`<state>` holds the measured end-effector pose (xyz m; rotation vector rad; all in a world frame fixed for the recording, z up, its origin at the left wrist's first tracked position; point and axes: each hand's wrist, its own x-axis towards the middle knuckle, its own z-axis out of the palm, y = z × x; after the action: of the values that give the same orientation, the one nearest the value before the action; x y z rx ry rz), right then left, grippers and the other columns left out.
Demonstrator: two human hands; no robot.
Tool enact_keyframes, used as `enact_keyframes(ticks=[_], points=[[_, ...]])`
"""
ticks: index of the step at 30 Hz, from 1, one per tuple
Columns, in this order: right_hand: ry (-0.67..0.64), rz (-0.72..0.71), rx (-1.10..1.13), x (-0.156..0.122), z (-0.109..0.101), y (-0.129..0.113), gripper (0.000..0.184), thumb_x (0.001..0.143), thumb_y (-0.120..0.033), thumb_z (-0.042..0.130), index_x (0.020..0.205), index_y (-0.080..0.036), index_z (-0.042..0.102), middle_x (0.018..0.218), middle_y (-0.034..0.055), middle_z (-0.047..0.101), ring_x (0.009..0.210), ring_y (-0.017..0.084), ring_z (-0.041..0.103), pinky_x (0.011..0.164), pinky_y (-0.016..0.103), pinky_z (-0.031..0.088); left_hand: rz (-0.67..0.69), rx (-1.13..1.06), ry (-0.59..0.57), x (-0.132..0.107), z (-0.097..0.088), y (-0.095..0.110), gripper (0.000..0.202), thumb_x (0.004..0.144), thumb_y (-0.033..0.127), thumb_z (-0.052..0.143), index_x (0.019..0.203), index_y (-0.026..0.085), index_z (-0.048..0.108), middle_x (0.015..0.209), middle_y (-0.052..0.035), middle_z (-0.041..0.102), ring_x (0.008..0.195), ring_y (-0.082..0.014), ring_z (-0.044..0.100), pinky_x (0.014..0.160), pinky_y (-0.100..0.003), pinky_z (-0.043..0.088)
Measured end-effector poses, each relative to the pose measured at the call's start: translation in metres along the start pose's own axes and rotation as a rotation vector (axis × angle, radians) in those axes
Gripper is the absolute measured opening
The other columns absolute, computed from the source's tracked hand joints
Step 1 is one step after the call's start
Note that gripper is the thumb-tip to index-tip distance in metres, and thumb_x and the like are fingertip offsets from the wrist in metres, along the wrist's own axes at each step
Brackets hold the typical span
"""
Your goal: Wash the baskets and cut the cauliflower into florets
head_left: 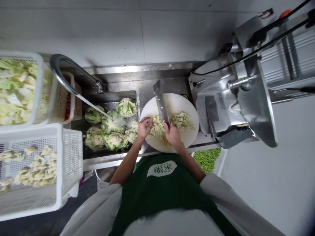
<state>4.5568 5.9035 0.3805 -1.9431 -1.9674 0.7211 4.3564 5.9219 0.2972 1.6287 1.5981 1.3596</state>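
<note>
My right hand [173,134] is wrapped round the handle of a cleaver [161,101]. The cleaver's broad blade points away from me, over a round white cutting board [145,109], with small pale bits stuck to it. Cut cauliflower [157,127] lies left of the blade, and another heap of cauliflower pieces [181,120] lies to its right. At the board's left edge, my left hand [145,127] has its fingers curled in beside the cut cauliflower; whether anything is between them is hidden.
Several whole cauliflowers [115,141] sit in the sink [133,95] under a running faucet [57,70]. White baskets [60,164] with cauliflower florets and chopped cabbage stand left. At right is a metal slicer [256,108]; below it, a basket of chopped greens [206,159].
</note>
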Motion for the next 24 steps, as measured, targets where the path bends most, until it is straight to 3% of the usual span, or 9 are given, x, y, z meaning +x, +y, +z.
enact_keyframes(ticks=[3,6,8,11,13,15,18,24], points=[[0.128,0.067,0.042,-0.014,-0.03,0.034,0.042,0.108,-0.046,0.038,0.111,-0.013,0.063,0.086,0.0165,0.074,0.077,0.028,0.069,0.066,0.031,0.041,0.111,0.132,0.01,0.001,0.002,0.02,0.015,0.093,0.027,0.062,0.097,0.022,0.076,0.105,-0.0084,0.074,0.103,-0.0242,0.068,0.096,-0.043,0.055],[0.181,0.148,0.054,-0.026,-0.049,0.061,0.042,0.106,-0.048,0.039,0.108,-0.013,0.063,0.082,0.0168,0.073,0.074,0.029,0.067,0.064,0.032,0.036,0.201,0.175,-0.217,0.003,0.019,0.042,0.024,0.092,0.017,0.057,0.108,0.022,0.075,0.11,-0.0088,0.073,0.108,-0.0244,0.065,0.099,-0.043,0.054],[0.172,0.183,0.059,-0.033,-0.053,0.071,0.041,0.106,-0.049,0.04,0.106,-0.015,0.063,0.082,0.0164,0.073,0.075,0.028,0.066,0.064,0.032,0.034,0.231,0.249,-0.373,0.002,0.031,0.053,0.039,0.087,0.009,0.056,0.119,0.022,0.075,0.127,-0.0116,0.07,0.12,-0.0279,0.061,0.104,-0.048,0.05],[0.127,0.21,0.076,-0.044,-0.051,0.077,0.038,0.106,-0.048,0.041,0.104,-0.016,0.062,0.086,0.0162,0.074,0.077,0.027,0.067,0.064,0.031,0.032,0.285,0.37,-0.544,-0.001,0.039,0.059,0.054,0.083,0.004,0.055,0.129,0.027,0.073,0.153,-0.01,0.057,0.141,-0.0351,0.047,0.108,-0.056,0.042],[0.102,0.224,0.089,-0.05,-0.049,0.078,0.037,0.107,-0.047,0.041,0.104,-0.017,0.062,0.088,0.0163,0.074,0.078,0.027,0.067,0.064,0.03,0.032,0.327,0.372,-0.616,-0.002,0.038,0.057,0.05,0.088,0.006,0.054,0.128,0.029,0.074,0.152,-0.0077,0.058,0.143,-0.0344,0.046,0.109,-0.055,0.039],[0.081,0.233,0.096,-0.054,-0.048,0.078,0.036,0.107,-0.046,0.041,0.105,-0.017,0.061,0.088,0.016,0.074,0.078,0.026,0.067,0.065,0.03,0.031,0.32,0.352,-0.615,-0.002,0.034,0.051,0.037,0.095,0.015,0.056,0.122,0.029,0.076,0.141,-0.008,0.065,0.134,-0.0311,0.054,0.108,-0.052,0.038],[0.062,0.224,0.088,-0.056,-0.047,0.076,0.033,0.107,-0.044,0.042,0.106,-0.016,0.06,0.086,0.0155,0.074,0.077,0.027,0.068,0.065,0.03,0.031,0.258,0.351,-0.512,-0.003,0.031,0.04,0.022,0.098,0.031,0.063,0.113,0.028,0.08,0.122,-0.0095,0.069,0.117,-0.0288,0.063,0.103,-0.048,0.04],[0.049,0.105,0.096,-0.055,-0.04,0.066,0.034,0.107,-0.044,0.04,0.108,-0.016,0.058,0.082,0.0135,0.074,0.076,0.028,0.071,0.064,0.029,0.034,0.154,0.293,-0.312,-0.017,0.035,0.034,0.023,0.097,0.044,0.067,0.104,0.027,0.081,0.097,-0.0081,0.072,0.098,-0.0275,0.063,0.092,-0.043,0.043]])
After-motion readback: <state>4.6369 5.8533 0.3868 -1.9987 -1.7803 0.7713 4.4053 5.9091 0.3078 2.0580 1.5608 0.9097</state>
